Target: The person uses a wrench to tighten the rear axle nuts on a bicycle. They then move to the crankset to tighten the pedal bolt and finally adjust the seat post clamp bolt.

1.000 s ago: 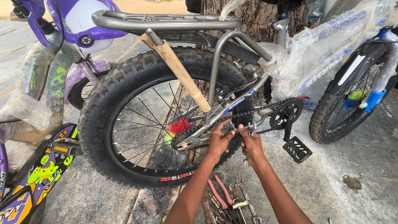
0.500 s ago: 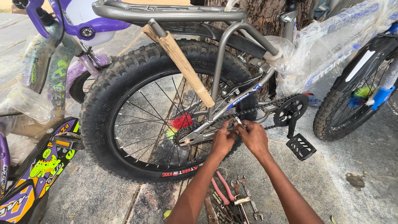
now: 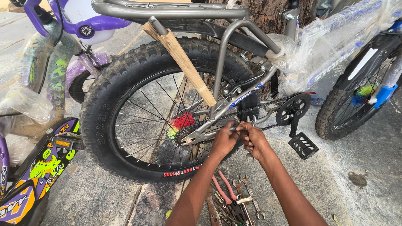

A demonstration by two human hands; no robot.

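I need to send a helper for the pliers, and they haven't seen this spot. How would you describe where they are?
Start at the big knobby rear wheel of the bicycle, then look down to the ground below the two hands. A small pile of tools lies there between the forearms. The pliers are the one with red-pink handles; the spanners beside them are bare grey metal.

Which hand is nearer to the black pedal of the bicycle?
Right. The right hand grips a spanner at the chain stay, just left of the black pedal. The left hand is beyond it, farther from the pedal.
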